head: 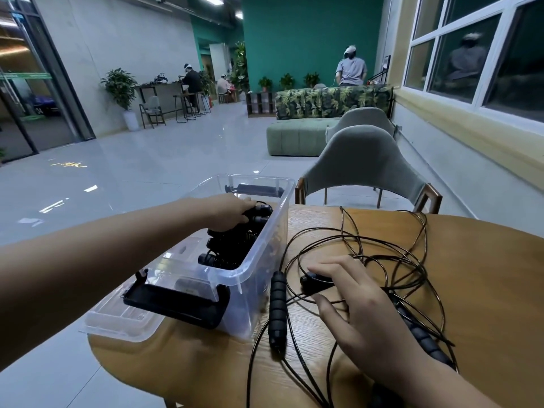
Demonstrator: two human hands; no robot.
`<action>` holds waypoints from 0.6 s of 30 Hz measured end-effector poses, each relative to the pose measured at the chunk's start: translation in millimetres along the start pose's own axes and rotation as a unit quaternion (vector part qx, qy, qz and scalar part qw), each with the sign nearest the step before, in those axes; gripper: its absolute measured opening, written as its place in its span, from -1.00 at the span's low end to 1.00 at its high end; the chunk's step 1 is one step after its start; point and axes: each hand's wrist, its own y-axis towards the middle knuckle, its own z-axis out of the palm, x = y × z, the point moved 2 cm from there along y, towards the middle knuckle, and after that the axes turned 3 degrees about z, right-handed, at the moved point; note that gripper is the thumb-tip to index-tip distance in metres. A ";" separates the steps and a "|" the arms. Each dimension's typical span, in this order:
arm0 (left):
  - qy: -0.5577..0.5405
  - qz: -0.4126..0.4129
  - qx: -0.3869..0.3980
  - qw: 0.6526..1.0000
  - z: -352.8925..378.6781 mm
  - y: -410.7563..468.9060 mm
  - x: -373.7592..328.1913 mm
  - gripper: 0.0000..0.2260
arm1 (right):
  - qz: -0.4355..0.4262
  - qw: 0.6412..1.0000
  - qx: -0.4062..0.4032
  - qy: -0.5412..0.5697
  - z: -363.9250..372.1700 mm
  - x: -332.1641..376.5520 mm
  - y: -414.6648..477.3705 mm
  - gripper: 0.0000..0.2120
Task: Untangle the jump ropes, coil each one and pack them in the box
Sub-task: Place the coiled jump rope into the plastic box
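Observation:
A clear plastic box (pixel 250 260) with black latches stands on the left part of the wooden table (pixel 485 290). Inside it lie several coiled black jump ropes (pixel 232 248). My left hand (pixel 232 212) reaches into the box and grips one coiled rope's handles near the far end. A tangle of thin black rope (pixel 382 254) spreads over the table to the right of the box. One black ribbed handle (pixel 278 307) lies beside the box. My right hand (pixel 350 298) rests on the tangle, fingers curled around another black handle (pixel 313 282).
The box's clear lid (pixel 117 322) lies under its near end, overhanging the table edge. A grey chair (pixel 365 169) stands at the table's far side, a second one behind it. A sofa and other people are far off across the tiled floor.

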 end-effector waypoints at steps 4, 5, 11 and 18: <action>-0.001 -0.013 0.019 1.000 3.2 -1.2 -3.2 -0.46 | 0.003 1.000 0.014 -0.013 -4.6 -6.6 2.0 -0.71; -0.012 -0.017 0.028 0.999 4.9 -1.0 -4.4 -0.43 | 0.009 1.000 0.014 -0.019 -8.5 -10.6 3.1 -0.72; -0.079 -0.030 0.012 0.996 -6.4 -10.2 -5.6 -0.37 | 0.081 0.996 -0.042 -0.024 -42.2 -31.1 5.2 -0.74; -0.082 0.002 -0.098 0.992 -48.9 -52.1 -35.1 -0.41 | 0.094 0.992 -0.079 -0.033 -67.7 -33.8 -1.3 -0.78</action>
